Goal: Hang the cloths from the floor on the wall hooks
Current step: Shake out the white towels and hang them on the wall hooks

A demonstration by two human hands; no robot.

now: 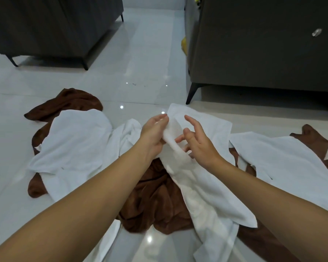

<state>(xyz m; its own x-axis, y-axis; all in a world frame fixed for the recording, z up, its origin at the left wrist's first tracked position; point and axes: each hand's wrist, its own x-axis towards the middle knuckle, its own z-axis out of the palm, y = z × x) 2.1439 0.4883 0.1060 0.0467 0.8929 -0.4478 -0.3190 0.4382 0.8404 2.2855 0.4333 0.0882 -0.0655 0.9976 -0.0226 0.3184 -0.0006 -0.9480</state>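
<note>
One glossy white tiled floor [140, 53] carries two dark grey black-legged furniture units [263, 44]. Before them lie crumpled brown cloths [155, 195] under white terry cloths [74, 144]. We note the left hand [153, 131] gripping a long white towel [206, 186], raised at its fold, its lower end trailing on the pile. The right hand [199, 144] is just beside it, fingers [190, 120] spread wide, holding nothing.
</note>
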